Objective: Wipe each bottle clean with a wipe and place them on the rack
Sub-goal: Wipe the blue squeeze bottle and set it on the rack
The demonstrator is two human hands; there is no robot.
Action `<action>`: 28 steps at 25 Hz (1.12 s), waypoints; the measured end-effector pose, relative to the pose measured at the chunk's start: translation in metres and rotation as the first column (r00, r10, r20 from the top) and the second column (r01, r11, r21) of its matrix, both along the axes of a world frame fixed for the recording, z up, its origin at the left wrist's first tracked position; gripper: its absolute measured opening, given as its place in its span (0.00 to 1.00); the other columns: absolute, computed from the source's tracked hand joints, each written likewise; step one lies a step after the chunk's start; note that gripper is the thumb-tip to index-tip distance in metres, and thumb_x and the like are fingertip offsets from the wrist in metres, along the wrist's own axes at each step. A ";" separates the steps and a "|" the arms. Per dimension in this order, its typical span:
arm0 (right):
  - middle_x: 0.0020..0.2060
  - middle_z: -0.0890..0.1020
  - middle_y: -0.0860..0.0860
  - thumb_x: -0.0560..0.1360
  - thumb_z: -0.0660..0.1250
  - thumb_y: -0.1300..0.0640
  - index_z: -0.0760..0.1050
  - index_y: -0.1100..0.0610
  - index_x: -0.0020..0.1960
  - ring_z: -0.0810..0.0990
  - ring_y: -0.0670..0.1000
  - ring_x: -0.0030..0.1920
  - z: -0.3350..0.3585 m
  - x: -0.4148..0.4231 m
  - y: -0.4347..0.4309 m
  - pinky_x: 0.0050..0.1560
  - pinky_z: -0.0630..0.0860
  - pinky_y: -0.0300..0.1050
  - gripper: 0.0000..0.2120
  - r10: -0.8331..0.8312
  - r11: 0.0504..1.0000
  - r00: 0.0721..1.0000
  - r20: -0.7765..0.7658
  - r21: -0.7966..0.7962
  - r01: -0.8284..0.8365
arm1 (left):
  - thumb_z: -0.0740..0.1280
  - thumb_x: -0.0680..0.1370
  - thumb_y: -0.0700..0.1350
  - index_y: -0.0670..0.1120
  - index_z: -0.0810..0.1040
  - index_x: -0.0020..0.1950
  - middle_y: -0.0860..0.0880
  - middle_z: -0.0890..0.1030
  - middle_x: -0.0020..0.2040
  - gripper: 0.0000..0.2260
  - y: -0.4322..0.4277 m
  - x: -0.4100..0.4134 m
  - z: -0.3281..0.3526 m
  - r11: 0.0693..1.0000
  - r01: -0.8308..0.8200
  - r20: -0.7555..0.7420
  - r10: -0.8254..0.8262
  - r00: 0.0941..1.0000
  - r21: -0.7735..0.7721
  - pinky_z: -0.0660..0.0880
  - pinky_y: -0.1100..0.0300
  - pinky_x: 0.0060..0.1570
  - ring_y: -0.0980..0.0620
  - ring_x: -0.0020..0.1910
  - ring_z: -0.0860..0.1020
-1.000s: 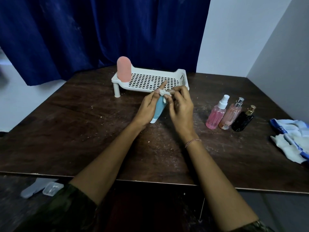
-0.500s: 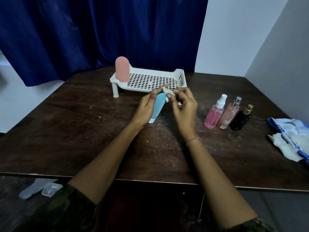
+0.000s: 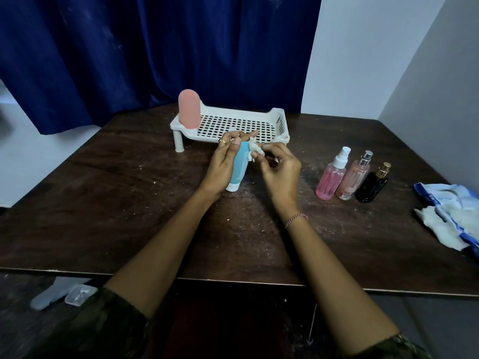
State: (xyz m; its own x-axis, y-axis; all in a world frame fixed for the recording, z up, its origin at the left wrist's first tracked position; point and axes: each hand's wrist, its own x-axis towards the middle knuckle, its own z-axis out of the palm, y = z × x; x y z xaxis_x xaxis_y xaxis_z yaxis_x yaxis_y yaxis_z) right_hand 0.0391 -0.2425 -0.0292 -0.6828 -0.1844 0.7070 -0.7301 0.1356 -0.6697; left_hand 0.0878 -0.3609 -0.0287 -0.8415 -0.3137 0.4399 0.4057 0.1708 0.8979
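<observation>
My left hand (image 3: 225,161) grips a light blue bottle (image 3: 239,169), tilted with its white cap resting on the table. My right hand (image 3: 278,169) pinches a small crumpled white wipe (image 3: 254,151) against the bottle's upper end. Behind my hands stands the white perforated rack (image 3: 233,125), with a pink bottle (image 3: 189,108) upright on its left corner. To the right, in a row on the table, stand a pink spray bottle (image 3: 331,177), a pale pink perfume bottle (image 3: 353,178) and a black perfume bottle (image 3: 373,186).
A blue and white pack of wipes (image 3: 451,216) lies at the table's right edge. The dark wooden table (image 3: 116,203) is dusty. A wall rises close on the right and a blue curtain (image 3: 155,47) hangs behind. Small plastic items (image 3: 64,294) lie on the floor at the left.
My right hand has drawn the wipe from the bottle's top slightly to the right. The bottle stays tilted in my left hand.
</observation>
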 end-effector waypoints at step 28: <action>0.44 0.80 0.56 0.74 0.67 0.64 0.79 0.65 0.50 0.77 0.46 0.43 0.001 0.015 -0.007 0.47 0.76 0.38 0.06 -0.024 0.996 0.988 -0.151 0.082 0.037 | 0.53 0.81 0.48 0.50 0.79 0.58 0.44 0.77 0.64 0.15 -0.006 -0.002 -0.004 0.985 0.087 -0.048 -0.081 0.996 0.152 0.69 0.46 0.66 0.46 0.62 0.75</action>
